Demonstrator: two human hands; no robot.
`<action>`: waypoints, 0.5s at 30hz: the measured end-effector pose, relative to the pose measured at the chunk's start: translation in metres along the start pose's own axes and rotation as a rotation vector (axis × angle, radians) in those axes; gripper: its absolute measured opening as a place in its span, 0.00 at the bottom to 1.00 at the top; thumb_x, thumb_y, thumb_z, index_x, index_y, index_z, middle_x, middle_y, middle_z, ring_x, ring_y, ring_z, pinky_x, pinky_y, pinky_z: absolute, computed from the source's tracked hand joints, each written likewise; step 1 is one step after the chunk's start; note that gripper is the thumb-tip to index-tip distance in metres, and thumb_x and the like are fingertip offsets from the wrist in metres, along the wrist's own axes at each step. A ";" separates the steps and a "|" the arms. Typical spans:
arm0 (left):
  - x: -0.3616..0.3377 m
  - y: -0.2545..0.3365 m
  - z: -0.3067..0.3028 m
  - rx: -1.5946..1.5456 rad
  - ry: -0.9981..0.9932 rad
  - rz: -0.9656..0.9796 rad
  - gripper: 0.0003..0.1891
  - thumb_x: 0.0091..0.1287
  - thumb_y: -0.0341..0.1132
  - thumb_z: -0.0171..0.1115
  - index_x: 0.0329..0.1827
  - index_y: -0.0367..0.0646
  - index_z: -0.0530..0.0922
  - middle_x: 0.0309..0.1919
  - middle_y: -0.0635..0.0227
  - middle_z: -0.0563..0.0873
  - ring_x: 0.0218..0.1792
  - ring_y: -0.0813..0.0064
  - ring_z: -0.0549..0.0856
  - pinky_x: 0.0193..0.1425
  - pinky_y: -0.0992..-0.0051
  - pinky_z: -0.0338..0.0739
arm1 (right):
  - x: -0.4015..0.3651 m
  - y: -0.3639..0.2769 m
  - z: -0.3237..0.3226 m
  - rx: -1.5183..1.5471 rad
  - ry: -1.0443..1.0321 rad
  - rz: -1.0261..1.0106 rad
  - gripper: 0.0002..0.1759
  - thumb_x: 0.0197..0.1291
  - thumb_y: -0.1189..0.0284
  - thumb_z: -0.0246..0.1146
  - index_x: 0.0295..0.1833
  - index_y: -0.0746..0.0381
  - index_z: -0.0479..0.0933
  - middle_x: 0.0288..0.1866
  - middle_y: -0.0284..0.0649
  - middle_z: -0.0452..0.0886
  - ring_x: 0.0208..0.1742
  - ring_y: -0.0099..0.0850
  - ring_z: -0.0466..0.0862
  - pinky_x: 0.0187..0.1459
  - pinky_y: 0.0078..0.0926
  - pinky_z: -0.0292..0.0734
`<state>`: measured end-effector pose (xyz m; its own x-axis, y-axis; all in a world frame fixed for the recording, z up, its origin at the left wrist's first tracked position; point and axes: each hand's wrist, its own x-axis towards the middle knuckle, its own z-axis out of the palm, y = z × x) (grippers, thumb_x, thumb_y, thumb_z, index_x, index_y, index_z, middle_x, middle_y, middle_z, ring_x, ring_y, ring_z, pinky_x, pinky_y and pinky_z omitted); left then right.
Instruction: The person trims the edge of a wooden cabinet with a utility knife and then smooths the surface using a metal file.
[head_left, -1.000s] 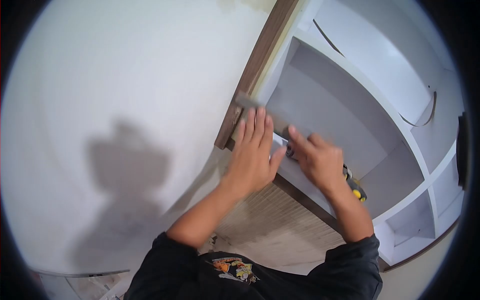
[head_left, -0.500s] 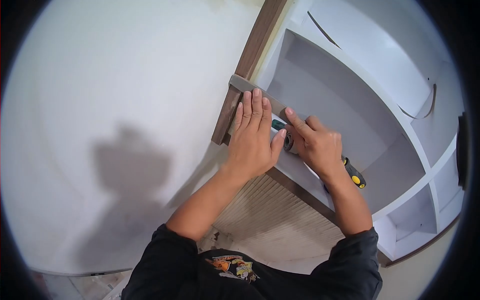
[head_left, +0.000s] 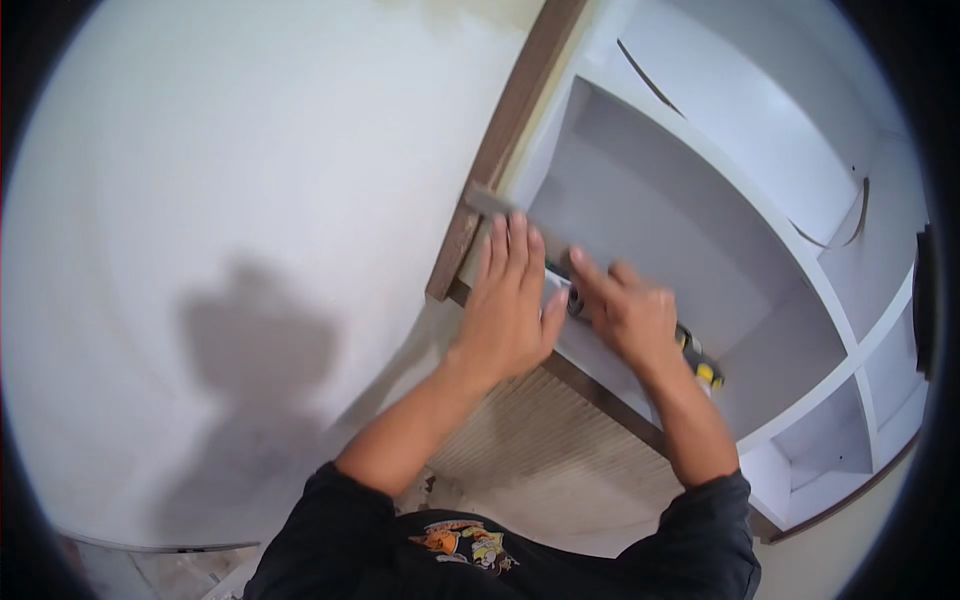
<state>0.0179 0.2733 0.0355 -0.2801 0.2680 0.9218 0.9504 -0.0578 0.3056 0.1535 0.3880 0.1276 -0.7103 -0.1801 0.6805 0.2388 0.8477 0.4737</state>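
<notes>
A flat grey-brown bar [head_left: 490,203] lies across the brown wooden trim [head_left: 513,115] at the cabinet's left corner. My left hand [head_left: 506,315] rests flat on the bar, fingers stretched out and thumb apart. Farther right, my right hand [head_left: 637,318] has its fingers curled round the bar's other end, thumb along the top; that end is mostly hidden. Beneath and beside the right hand lies a tool with a black and yellow handle [head_left: 706,372], partly covered. The bar and fingertips are slightly blurred.
White shelving [head_left: 715,150] with curved dividers fills the right side. Thin dark strips [head_left: 650,78] hang loose in an upper compartment. A pale wall [head_left: 250,150] stands on the left, carrying a shadow. Below the shelf's brown front edge [head_left: 600,395] is a ribbed panel [head_left: 540,425].
Both hands and the bar have moved a little toward me, the bar sliding down along the wooden trim. The view has shifted slightly. The grip looks the same.
</notes>
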 end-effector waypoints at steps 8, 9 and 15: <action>-0.013 0.001 0.001 -0.006 -0.125 -0.043 0.40 0.76 0.44 0.57 0.80 0.21 0.56 0.81 0.28 0.53 0.83 0.32 0.51 0.84 0.41 0.47 | 0.002 0.005 0.001 -0.002 0.018 -0.026 0.26 0.61 0.63 0.74 0.66 0.35 0.83 0.27 0.33 0.74 0.19 0.38 0.80 0.21 0.39 0.76; -0.007 0.003 -0.001 0.000 -0.094 -0.036 0.40 0.76 0.44 0.57 0.81 0.21 0.55 0.81 0.28 0.53 0.83 0.31 0.51 0.84 0.40 0.46 | -0.001 0.003 0.000 -0.002 0.004 -0.002 0.27 0.60 0.62 0.74 0.66 0.35 0.83 0.27 0.33 0.74 0.19 0.38 0.80 0.21 0.39 0.76; -0.019 0.007 -0.006 -0.022 -0.132 -0.033 0.40 0.76 0.41 0.57 0.81 0.20 0.54 0.81 0.27 0.53 0.83 0.30 0.51 0.85 0.42 0.46 | -0.020 -0.007 0.001 0.076 0.025 -0.012 0.25 0.61 0.63 0.74 0.65 0.36 0.84 0.27 0.33 0.74 0.19 0.38 0.80 0.21 0.38 0.76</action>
<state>0.0291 0.2619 0.0215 -0.2892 0.3946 0.8722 0.9374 -0.0679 0.3416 0.1654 0.3863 0.1107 -0.6955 -0.2021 0.6895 0.1790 0.8807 0.4387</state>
